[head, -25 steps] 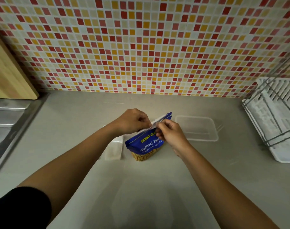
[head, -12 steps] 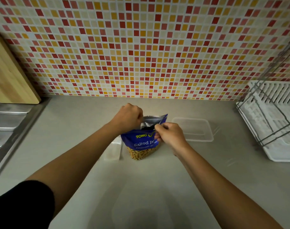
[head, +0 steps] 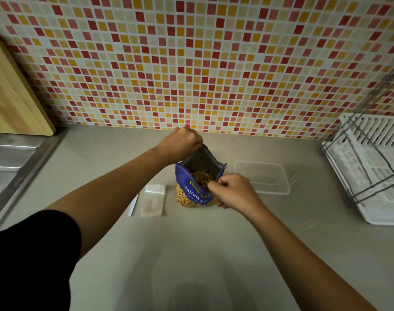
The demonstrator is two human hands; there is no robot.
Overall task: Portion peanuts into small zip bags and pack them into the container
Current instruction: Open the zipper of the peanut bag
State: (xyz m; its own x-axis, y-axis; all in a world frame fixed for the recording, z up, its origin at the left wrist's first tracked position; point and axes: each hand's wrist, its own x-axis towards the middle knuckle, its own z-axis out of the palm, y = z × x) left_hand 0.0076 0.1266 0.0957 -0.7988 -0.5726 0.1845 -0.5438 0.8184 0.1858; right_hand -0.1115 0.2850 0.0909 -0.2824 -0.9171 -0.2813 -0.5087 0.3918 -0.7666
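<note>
On the table (head: 191, 254), beside the clear container (head: 262, 179), the peanut bag (head: 187, 184) now gapes where it was barely parted a second ago, and I see nuts. The left hand (head: 180, 143) has its fingers pinching the back lip, the right hand (head: 233, 190) the front lip, so portioning can start.

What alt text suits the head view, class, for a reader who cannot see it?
The left hand and right hand hold open a blue peanut bag standing on a grey counter, peanuts visible inside. To its left lie small zip bags, to its right a clear container.
</note>
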